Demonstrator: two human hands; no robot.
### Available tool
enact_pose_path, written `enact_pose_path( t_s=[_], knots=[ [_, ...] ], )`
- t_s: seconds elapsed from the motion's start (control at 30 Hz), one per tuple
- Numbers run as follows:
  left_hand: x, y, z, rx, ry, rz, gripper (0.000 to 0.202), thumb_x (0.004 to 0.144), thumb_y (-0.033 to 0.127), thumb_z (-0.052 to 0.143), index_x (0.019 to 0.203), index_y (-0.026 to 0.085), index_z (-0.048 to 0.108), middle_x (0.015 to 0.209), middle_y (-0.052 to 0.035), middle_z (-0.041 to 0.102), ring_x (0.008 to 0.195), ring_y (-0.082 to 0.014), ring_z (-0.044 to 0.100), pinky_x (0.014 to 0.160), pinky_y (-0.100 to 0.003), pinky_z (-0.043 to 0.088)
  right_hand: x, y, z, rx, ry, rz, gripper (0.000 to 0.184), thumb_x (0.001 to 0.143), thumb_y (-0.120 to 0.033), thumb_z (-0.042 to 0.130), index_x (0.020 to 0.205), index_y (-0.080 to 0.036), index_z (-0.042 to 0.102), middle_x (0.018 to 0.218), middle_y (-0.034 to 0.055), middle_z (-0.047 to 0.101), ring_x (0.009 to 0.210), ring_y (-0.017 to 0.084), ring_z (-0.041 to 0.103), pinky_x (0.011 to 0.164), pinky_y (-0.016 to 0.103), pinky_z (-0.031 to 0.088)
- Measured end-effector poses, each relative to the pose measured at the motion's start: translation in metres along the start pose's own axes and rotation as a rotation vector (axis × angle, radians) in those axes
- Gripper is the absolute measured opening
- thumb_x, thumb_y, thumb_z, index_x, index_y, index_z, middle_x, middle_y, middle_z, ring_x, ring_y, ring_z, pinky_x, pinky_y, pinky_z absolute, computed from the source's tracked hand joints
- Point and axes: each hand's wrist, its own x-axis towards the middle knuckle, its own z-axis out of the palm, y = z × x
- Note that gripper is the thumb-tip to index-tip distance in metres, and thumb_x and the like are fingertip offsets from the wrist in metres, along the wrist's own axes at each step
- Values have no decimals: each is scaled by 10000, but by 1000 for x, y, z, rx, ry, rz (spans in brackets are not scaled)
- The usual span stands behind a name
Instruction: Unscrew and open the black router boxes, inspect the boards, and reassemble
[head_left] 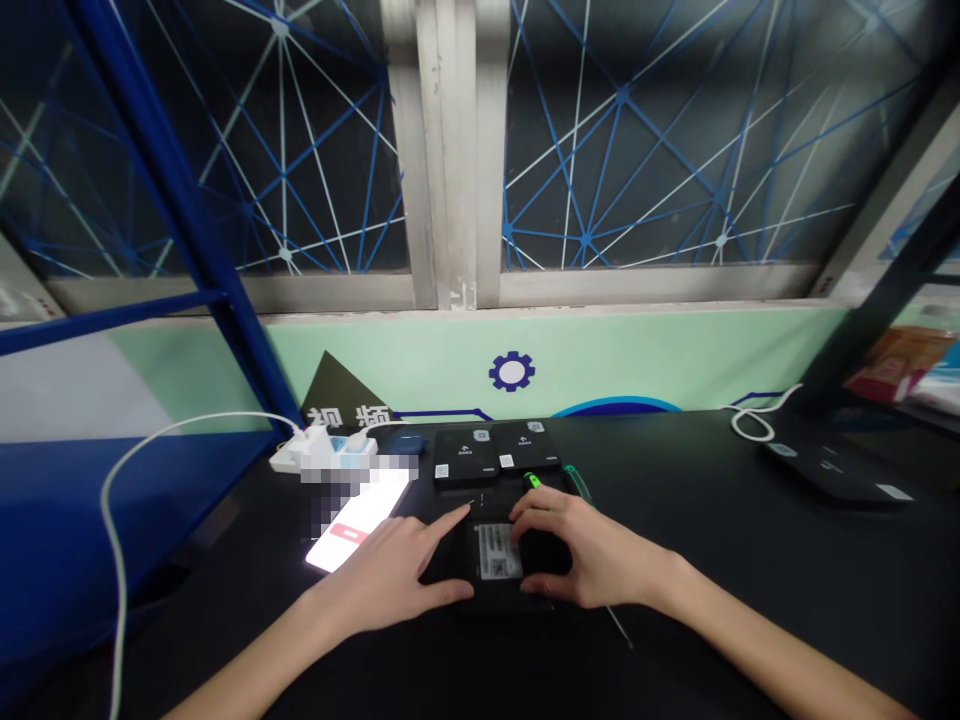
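A flat black device [491, 590] with a white label [499, 552] lies on the black table in front of me. My left hand [390, 575] rests on its left side, fingers spread, the index finger stretched toward its far edge. My right hand [581, 555] lies over its right side, fingers curled down on the top, thumb at the near edge. Neither hand lifts it. Just behind stand two more black devices [466, 455] [529, 445] side by side. A green-handled screwdriver [534, 482] lies just behind my right fingers.
A lit phone [356, 515] lies left of the device. Behind it sits a white power strip [319, 452] with a white cable [112, 520] running off left. Another black device [836, 470] and a coiled white cable [754, 425] lie at the right. A blue frame post [195, 220] rises at left.
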Motion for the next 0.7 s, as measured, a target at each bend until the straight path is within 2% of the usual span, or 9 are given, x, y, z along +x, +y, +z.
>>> enact_pose_path(
  t_s=[0.3,0.7],
  knots=[
    [0,2,-1,20,-5,0,815,889,763,484,1551,308,345,721,13,545,662,-210,543,561,-276,299,0,1,2,9,2,6,325,792,-357,806,1047,-209,670,1158,66,609,1047,222,612,940,348,515],
    [1,5,-4,25,-13,-5,801,894,741,499,1549,309,344,709,19,557,659,-213,561,554,-275,310,2,2,0,4,-9,9,288,793,-390,811,982,-217,679,1071,45,652,979,217,630,903,356,526]
  ],
)
